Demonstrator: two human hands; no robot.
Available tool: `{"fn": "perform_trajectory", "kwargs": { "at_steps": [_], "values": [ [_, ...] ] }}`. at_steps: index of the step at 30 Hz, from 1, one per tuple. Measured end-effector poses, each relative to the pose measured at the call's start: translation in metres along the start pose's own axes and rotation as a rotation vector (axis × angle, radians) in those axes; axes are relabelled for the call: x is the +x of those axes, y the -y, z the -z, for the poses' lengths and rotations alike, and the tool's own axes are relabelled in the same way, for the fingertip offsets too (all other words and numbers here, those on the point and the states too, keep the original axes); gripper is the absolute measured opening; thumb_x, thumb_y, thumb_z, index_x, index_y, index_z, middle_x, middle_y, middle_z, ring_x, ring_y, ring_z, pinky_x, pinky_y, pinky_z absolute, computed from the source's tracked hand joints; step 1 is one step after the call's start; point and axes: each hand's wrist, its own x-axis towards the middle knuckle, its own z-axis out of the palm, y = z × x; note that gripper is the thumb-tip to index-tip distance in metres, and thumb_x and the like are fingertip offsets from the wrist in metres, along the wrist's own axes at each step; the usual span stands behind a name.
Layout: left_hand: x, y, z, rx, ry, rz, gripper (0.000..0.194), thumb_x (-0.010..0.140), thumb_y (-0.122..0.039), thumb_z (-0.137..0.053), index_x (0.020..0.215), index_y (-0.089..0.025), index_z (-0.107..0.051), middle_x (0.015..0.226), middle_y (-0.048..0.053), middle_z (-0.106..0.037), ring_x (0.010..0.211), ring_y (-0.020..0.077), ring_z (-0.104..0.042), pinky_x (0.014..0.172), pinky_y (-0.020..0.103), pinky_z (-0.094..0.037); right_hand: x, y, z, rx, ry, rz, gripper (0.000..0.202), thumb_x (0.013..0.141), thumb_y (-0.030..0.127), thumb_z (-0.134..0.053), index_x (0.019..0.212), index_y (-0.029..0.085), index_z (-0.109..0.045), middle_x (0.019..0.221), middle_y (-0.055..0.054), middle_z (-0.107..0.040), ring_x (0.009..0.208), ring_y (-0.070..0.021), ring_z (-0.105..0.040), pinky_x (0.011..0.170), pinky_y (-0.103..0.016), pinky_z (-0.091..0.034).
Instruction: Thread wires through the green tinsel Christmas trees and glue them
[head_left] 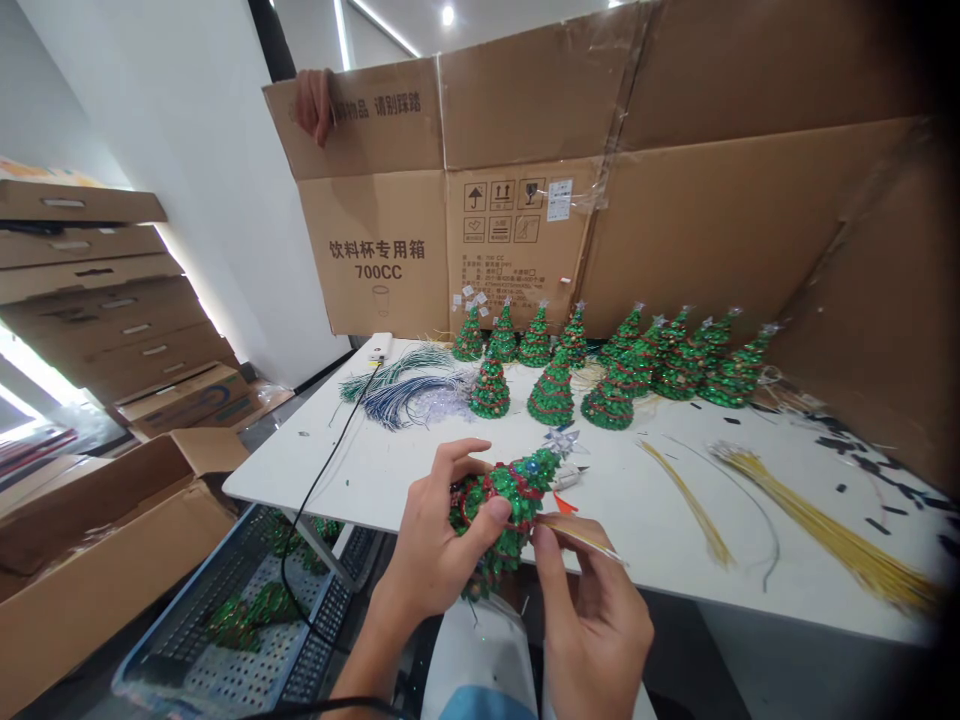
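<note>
Tilted in my left hand (431,545) is a small green tinsel Christmas tree (517,487) with red garland, a blue bauble and a silver star (561,440) at its tip. The fingers and thumb wrap round its body. My right hand (596,610) pinches a thin yellowish-white wire strand (589,538) against the tree's lower right side. Where the strand meets the tree is hidden by the fingertips. Behind the held tree, a whitish tool with an orange-red part (566,502) lies partly covered on the table.
Several finished-looking trees (551,390) stand along the table's back. Yellow wires (825,515) lie right; blue wires (405,400) and green wires (397,367) lie left. A black cable (330,450) hangs over a blue basket (161,625). Another person's hand (315,105) grips the cardboard wall (517,110).
</note>
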Motion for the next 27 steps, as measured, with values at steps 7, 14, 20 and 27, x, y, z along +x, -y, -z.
{"fn": "perform_trajectory", "kwargs": {
  "at_steps": [7, 14, 20, 27],
  "values": [
    [0.0, 0.001, -0.001, -0.026, 0.003, 0.001, 0.045, 0.11, -0.045, -0.07, 0.149, -0.031, -0.055, 0.115, 0.003, -0.077, 0.108, 0.0225, -0.075, 0.095, 0.034, -0.054, 0.0, -0.004, 0.001, 0.011, 0.013, -0.094, 0.015, 0.102, 0.037, -0.08, 0.107, 0.023, -0.083, 0.11, -0.009, -0.081, 0.095, -0.0223, -0.076, 0.077, -0.029, -0.063],
    [0.0, 0.003, 0.0, -0.019, -0.004, 0.006, 0.044, 0.11, -0.045, -0.07, 0.149, -0.032, -0.055, 0.118, 0.003, -0.077, 0.108, 0.0221, -0.074, 0.096, 0.034, -0.053, 0.002, 0.007, 0.003, 0.06, -0.032, -0.147, 0.016, 0.099, 0.04, -0.084, 0.106, 0.025, -0.084, 0.104, -0.006, -0.08, 0.092, -0.0205, -0.077, 0.081, -0.028, -0.064],
    [-0.001, 0.003, 0.0, -0.02, -0.004, 0.006, 0.044, 0.11, -0.045, -0.069, 0.149, -0.031, -0.055, 0.117, 0.004, -0.077, 0.107, 0.022, -0.074, 0.096, 0.033, -0.053, 0.002, 0.005, 0.007, 0.089, -0.04, -0.192, 0.022, 0.098, 0.045, -0.085, 0.102, 0.023, -0.084, 0.101, -0.008, -0.081, 0.089, -0.0227, -0.077, 0.077, -0.031, -0.064],
    [-0.001, 0.003, 0.0, -0.024, 0.001, 0.003, 0.044, 0.11, -0.045, -0.069, 0.15, -0.031, -0.054, 0.117, 0.003, -0.077, 0.107, 0.0212, -0.074, 0.096, 0.033, -0.053, 0.003, 0.008, 0.006, 0.102, -0.027, -0.149, 0.018, 0.099, 0.041, -0.084, 0.098, 0.023, -0.083, 0.098, -0.007, -0.079, 0.083, -0.0201, -0.075, 0.074, -0.029, -0.063]
  ]
}}
